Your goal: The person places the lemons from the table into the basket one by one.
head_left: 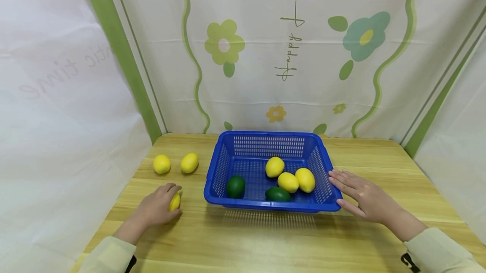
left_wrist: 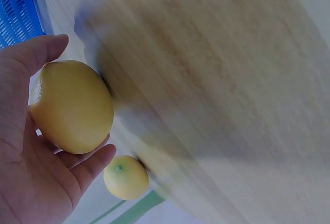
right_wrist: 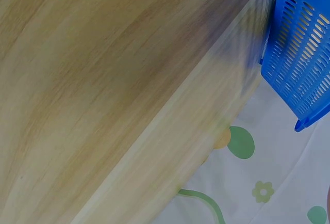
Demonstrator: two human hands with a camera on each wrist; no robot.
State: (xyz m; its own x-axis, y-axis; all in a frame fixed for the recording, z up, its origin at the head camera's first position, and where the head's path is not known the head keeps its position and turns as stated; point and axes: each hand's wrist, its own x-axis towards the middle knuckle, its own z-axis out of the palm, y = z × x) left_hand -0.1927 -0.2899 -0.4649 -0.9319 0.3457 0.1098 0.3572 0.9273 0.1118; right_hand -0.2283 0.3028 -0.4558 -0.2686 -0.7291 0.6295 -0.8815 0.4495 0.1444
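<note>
1. Left hand (head_left: 158,206): thumb and fingers are curled round a yellow lemon (head_left: 174,201), so it's right there in between them, down near the wooden table (head_left: 243,247).
2. Past those fingers, further from the wearer, there's two more lemons (head_left: 189,163), a little apart.
3. Right hand (head_left: 366,199): fingers pretty much straight, thumb spread, tips at the side rim of the blue basket (head_left: 271,206).
4. Left of those fingertips, inside it: three lemons (head_left: 288,182), two dark green fruits (head_left: 236,186).
</note>
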